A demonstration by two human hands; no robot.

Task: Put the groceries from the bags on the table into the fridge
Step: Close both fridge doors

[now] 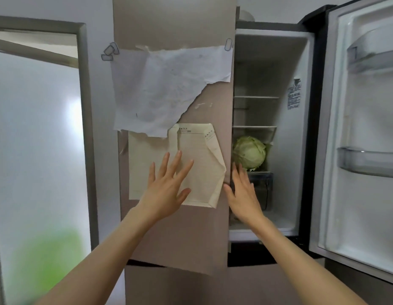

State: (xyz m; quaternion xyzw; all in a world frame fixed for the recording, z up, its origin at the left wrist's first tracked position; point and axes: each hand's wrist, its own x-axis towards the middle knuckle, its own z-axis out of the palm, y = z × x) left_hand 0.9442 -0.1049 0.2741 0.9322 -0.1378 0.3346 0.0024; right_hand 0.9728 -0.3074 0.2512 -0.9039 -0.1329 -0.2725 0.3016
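Head view: fridge (pixel 268 69), right door swung wide.
Left hand (pixel 167 186): fingers spread flat on the yellowed paper (pixel 200 164) on the left door.
Right hand (pixel 243 192): fingers straight, at that door's edge.
Cabbage (pixel 249 153): on a fridge shelf.

Fridge (pixel 252 69): right door swung wide, left door nearly shut. One pale green cabbage (pixel 249 152), whole, sits on an inner shelf, low.
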